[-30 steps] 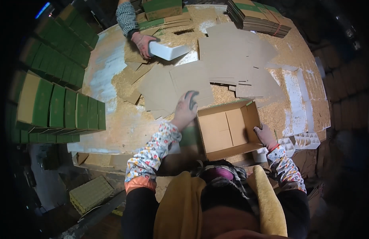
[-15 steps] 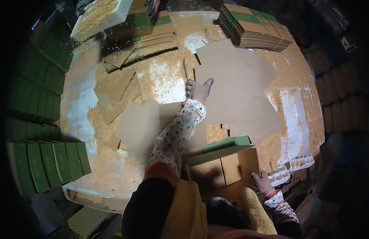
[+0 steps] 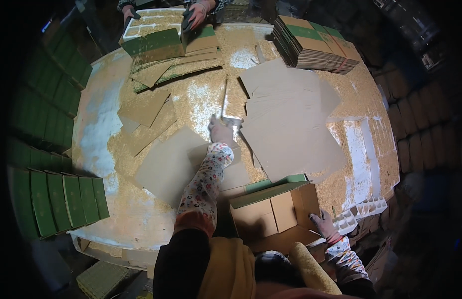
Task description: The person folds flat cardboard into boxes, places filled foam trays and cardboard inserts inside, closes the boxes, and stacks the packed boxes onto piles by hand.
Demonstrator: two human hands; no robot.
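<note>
My left hand (image 3: 221,131), gloved and smeared by motion, reaches over the middle of the table. Just beyond its fingers lies a narrow, blurred piece with a pale end (image 3: 232,119); whether I grip it cannot be made out. To its right are large flat grey-brown cardboard sheets (image 3: 290,119), and a smaller grey sheet (image 3: 163,164) lies left of my forearm. Close to my body an open brown and green cardboard box (image 3: 258,217) stands tilted, its inside showing. My gloved right hand (image 3: 324,225) grips the right wall of this box.
Opposite, another person's gloved hands (image 3: 196,15) hold a white foam tray (image 3: 156,22) of husks at a green box (image 3: 156,44). Folded cartons (image 3: 315,47) are stacked far right. Green boxes (image 3: 66,199) line the left; a white moulded tray (image 3: 370,207) sits right. Loose husks cover the tabletop.
My left hand has moved left and nearer, off the large sheet's edge, and the narrow piece now shows more. Across the table, the tipped foam tray now sits level at the green box.
</note>
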